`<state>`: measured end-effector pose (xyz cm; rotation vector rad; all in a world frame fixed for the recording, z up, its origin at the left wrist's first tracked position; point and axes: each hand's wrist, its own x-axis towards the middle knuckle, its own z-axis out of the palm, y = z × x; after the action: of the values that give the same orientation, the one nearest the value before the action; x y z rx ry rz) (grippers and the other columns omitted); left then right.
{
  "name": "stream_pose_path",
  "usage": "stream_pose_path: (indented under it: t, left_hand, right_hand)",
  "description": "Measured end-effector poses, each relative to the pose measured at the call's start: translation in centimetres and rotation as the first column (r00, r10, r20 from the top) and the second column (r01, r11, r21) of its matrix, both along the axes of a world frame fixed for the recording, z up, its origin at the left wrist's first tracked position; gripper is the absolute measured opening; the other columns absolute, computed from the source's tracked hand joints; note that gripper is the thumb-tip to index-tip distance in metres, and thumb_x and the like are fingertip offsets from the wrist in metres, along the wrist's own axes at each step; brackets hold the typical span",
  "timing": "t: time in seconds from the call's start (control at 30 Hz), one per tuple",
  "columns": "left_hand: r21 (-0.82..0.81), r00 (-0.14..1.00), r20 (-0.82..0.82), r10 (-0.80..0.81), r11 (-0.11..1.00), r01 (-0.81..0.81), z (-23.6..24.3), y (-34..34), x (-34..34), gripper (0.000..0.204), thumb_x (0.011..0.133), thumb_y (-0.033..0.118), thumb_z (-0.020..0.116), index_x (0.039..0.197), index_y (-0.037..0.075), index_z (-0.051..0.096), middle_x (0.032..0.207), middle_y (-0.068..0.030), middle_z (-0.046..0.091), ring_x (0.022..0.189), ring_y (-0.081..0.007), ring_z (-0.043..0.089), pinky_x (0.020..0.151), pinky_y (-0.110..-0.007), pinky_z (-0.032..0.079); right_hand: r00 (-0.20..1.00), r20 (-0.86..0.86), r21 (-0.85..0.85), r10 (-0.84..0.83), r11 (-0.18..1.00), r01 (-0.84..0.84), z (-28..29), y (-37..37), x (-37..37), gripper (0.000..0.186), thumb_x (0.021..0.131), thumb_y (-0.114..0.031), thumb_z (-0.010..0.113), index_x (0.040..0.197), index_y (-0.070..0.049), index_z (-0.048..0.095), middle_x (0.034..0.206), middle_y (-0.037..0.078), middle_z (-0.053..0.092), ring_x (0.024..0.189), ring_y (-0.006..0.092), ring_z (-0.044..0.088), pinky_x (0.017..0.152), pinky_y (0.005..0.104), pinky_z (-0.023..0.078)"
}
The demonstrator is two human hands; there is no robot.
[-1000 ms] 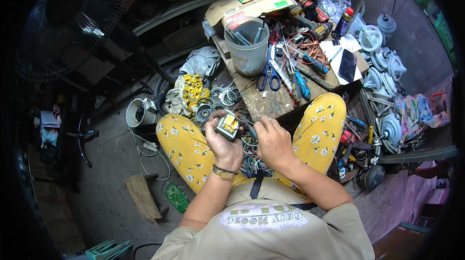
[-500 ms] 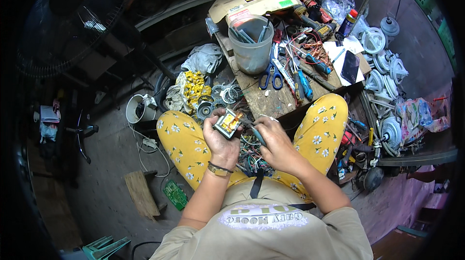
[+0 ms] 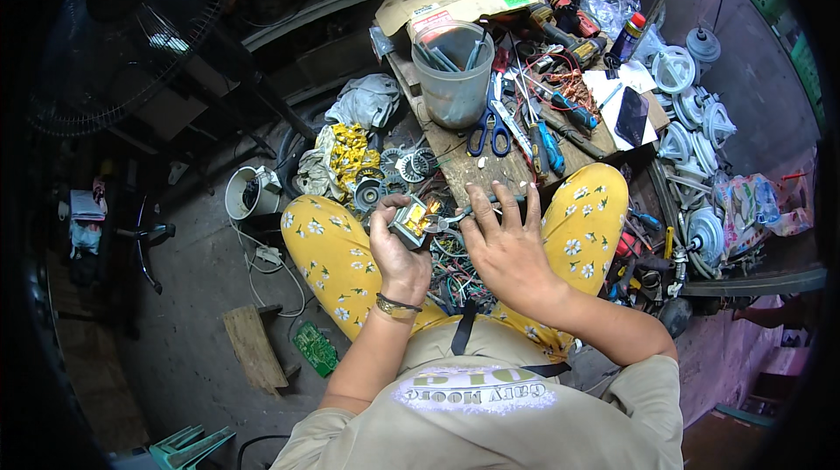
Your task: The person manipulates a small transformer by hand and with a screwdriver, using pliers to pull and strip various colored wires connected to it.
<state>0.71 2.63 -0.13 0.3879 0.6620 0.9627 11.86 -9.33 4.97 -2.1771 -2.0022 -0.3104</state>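
Note:
My left hand is closed around a small transformer with a grey metal frame and yellow wrapping. Copper-coloured strands show at its right side. The jaws of a pair of pliers meet that side of the transformer. Over the pliers' handles lies my right hand, back up, gripping them with its fingers pointing away from me; the thumb is hidden. Both hands are above my lap, over a heap of cut wires between my knees.
A wooden bench ahead bears a plastic bucket, blue-handled scissors, screwdrivers, a phone and a spray can. White plastic parts are piled at right. Left are a fan, a white pail and a green circuit board.
My right hand has turned palm down, with its fingers stretched further over the pliers' handles. The pliers now lie more sideways, and the transformer has tilted in my left hand.

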Motion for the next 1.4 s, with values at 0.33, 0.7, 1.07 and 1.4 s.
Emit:
stream_pose_path:
  t: [0.33, 0.7, 1.07, 1.4]
  left_hand:
    - [0.06, 0.986, -0.018, 0.165, 0.985, -0.164, 0.3, -1.1, 0.7, 0.022, 0.093, 0.018, 0.038, 0.092, 0.006, 0.056, 0.092, -0.0048, 0.056, 0.086, -0.0149, 0.058, 0.077, -0.031, 0.051]
    - [0.209, 0.946, -0.087, 0.313, 0.934, -0.29, -2.5, -0.4, 1.1, 0.02, 0.091, 0.024, 0.04, 0.096, 0.011, 0.054, 0.089, -0.0042, 0.058, 0.078, -0.0188, 0.061, 0.067, -0.032, 0.052]
    - [-0.026, 0.984, -0.003, 0.178, 0.984, -0.178, -1.3, -0.5, 0.8, 0.023, 0.092, 0.025, 0.04, 0.095, 0.011, 0.057, 0.089, -0.0039, 0.059, 0.078, -0.0177, 0.06, 0.063, -0.032, 0.05]
    - [-0.15, 0.994, 0.038, 0.105, 0.984, -0.098, -1.6, 0.4, 0.5, 0.023, 0.087, 0.026, 0.042, 0.096, 0.013, 0.058, 0.087, -0.0036, 0.063, 0.074, -0.0178, 0.062, 0.053, -0.031, 0.05]
  right_hand:
    - [0.996, -0.045, -0.028, -0.075, 0.997, 0.074, -0.9, 0.1, -1.3, 0.029, 0.086, -0.019, 0.052, 0.108, -0.003, 0.063, 0.135, 0.018, 0.05, 0.121, 0.0384, 0.048, 0.091, 0.0609, 0.036]
    - [0.99, -0.062, 0.012, -0.128, 0.992, 0.129, -2.5, 1.0, -2.4, 0.023, 0.082, -0.016, 0.055, 0.1, -0.004, 0.062, 0.124, 0.017, 0.055, 0.102, 0.0328, 0.052, 0.076, 0.0505, 0.039]
    - [0.945, -0.316, 0.094, -0.082, 0.989, 0.117, -3.6, 1.5, -1.3, 0.014, 0.077, -0.006, 0.057, 0.091, -0.007, 0.055, 0.097, 0.011, 0.054, 0.09, 0.032, 0.058, 0.07, 0.0432, 0.051]
    - [0.848, -0.527, 0.117, -0.056, 0.984, 0.138, -4.0, 1.7, -0.5, 0.029, 0.07, 0.0, 0.061, 0.099, -0.004, 0.057, 0.104, 0.015, 0.057, 0.091, 0.0351, 0.063, 0.072, 0.046, 0.054]
